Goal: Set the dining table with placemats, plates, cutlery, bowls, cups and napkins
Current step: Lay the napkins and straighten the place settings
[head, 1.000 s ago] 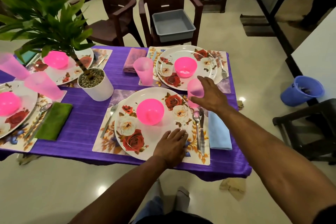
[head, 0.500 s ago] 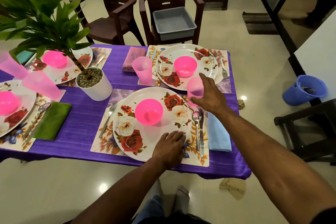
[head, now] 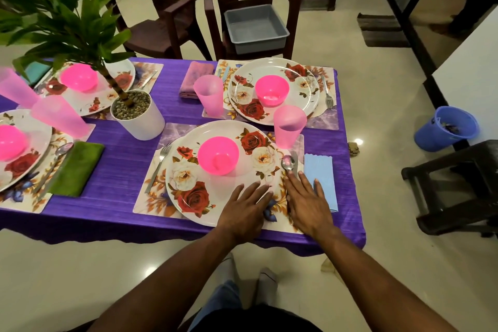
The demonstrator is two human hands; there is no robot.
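Your left hand (head: 244, 211) lies flat, fingers straight, on the near rim of the floral plate (head: 188, 186), at about 5 o'clock from the pink bowl (head: 218, 155) on it. Your right hand (head: 307, 203) rests open, fingers spread, over the spoon (head: 288, 163) handle and the blue napkin (head: 320, 170) beside it. The pink cup (head: 289, 127) stands upright at 1 o'clock from the bowl, untouched. A fork (head: 159, 164) lies at 9 o'clock on the placemat (head: 151, 197).

Purple tablecloth (head: 129, 167) is showing centre frame; rose-patterned white plate (head: 188, 188) is carrying a pink bowl (head: 218, 155); blue napkin (head: 319, 170) lower right.
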